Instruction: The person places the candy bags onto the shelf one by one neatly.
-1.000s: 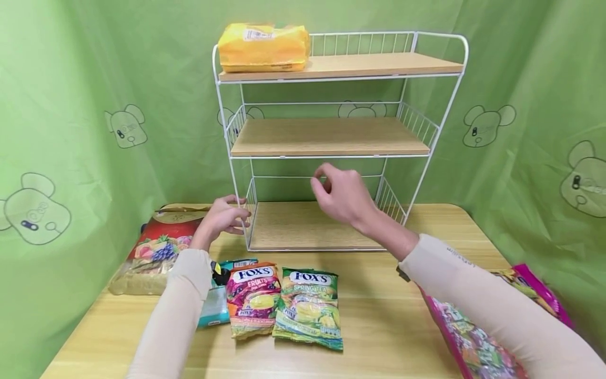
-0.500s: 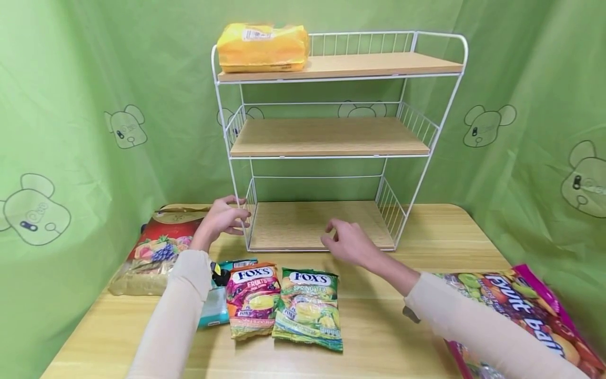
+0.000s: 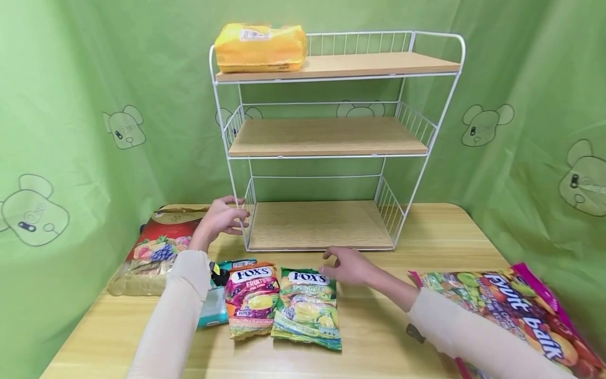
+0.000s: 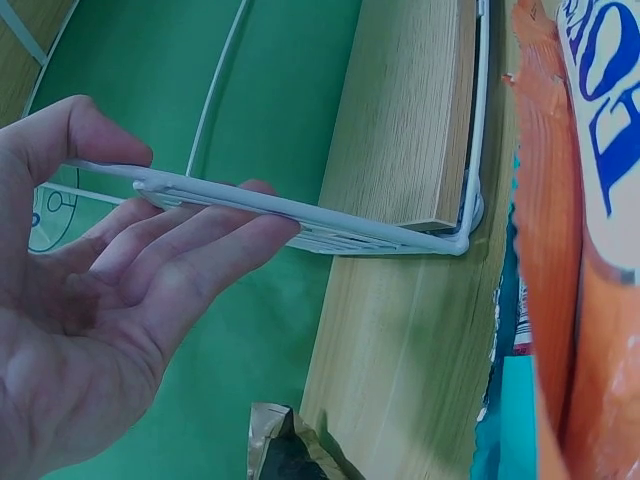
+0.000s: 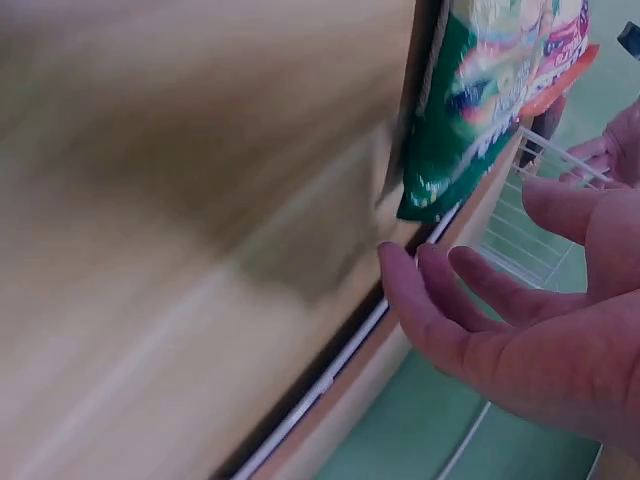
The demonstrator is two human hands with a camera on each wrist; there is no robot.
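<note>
A white wire rack (image 3: pixel 326 136) with three wooden boards stands at the back of the table. My left hand (image 3: pixel 222 218) holds its left front post low down, beside the bottom board. In the left wrist view the thumb lies on one side of the white wire (image 4: pixel 375 230), the fingers on the other. My right hand (image 3: pixel 351 267) hovers with loosely bent fingers and nothing in them, its fingertips at the top right corner of a green Fox's Spring Tea candy bag (image 3: pixel 306 310). An orange and purple Fox's Fruits candy bag (image 3: pixel 253 302) lies left of the green one.
A yellow packet (image 3: pixel 260 48) sits at the left of the top board. On the table, a red and gold bag (image 3: pixel 163 250) lies left and a teal packet (image 3: pixel 214 309) partly under the Fruits bag. A large candy bag (image 3: pixel 521 302) lies right, partly beneath my right sleeve.
My right hand has come down from in front of the rack's lower opening to the green candy bag's top corner. My left hand has stayed on the rack's post.
</note>
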